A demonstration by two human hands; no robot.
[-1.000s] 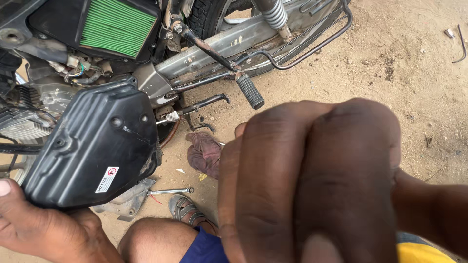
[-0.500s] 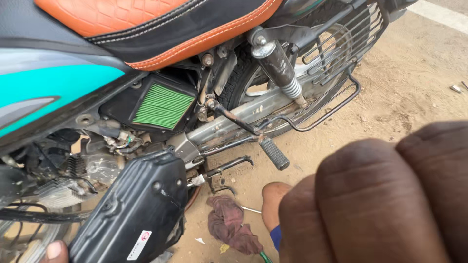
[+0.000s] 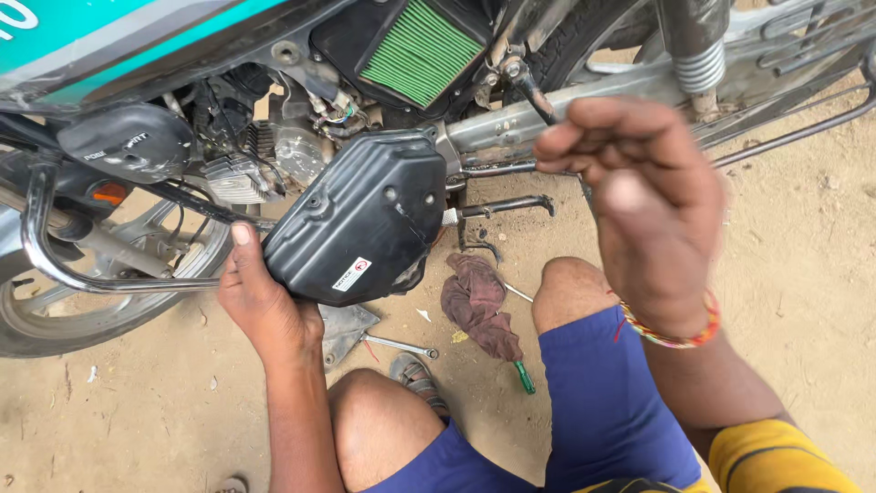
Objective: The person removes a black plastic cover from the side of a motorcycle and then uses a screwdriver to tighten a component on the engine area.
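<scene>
A motorcycle (image 3: 274, 55) stands on sandy ground (image 3: 803, 274), its side open so that a green ribbed air filter (image 3: 422, 50) shows in a black frame below the teal panel. Just beneath and left of the filter a black plastic cover (image 3: 365, 224) hangs tilted against the engine, a small white and red sticker near its lower edge. The left hand (image 3: 260, 306) has its grip closed on the cover's lower left edge, the thumb pressed up along that edge. The right hand (image 3: 643, 196) is raised in front of the swing arm (image 3: 593, 110), near the kick lever, its fingers loosely curled and pinched together; it is blurred, and I cannot tell whether anything lies between them. A beaded bracelet (image 3: 675, 333) circles its wrist. On the ground between the knees lie a dark red rag (image 3: 479, 301), a spanner (image 3: 401, 345) and a green-handled tool (image 3: 522, 376), the rag touching the tool.
</scene>
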